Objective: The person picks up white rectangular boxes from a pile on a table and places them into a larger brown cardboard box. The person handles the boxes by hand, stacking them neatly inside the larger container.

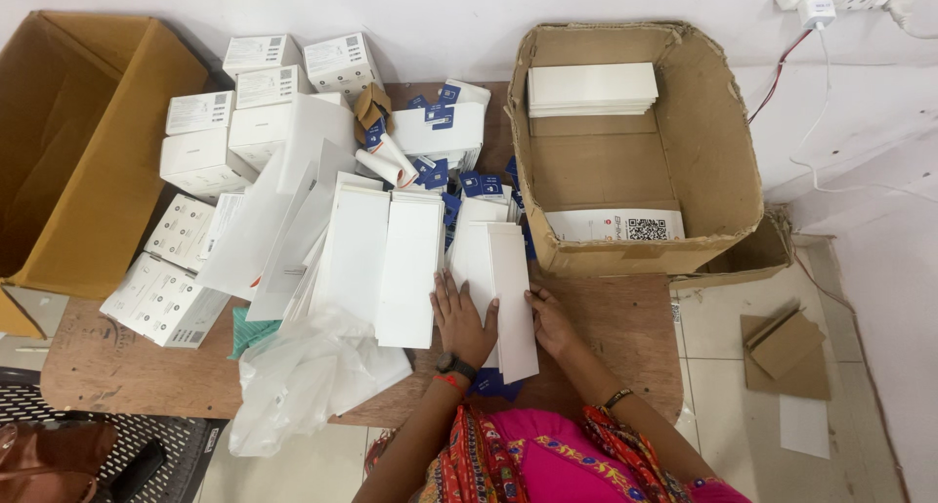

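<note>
Head view, item one: a stack of flat white cards [496, 278] on the table [625, 317], at 6 o'clock of the frame. Left hand [461, 317] lies open, palm down on the stack; right hand [549, 319] presses flat against its right edge (fingers partly hidden). Step judged: squaring the stack. Next calls for even pressure from both sides. Open cardboard box [728, 171] at 2 o'clock.

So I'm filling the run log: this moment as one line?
left hand flat on white card stack | right hand at its edge | wooden table | open carton behind
</note>
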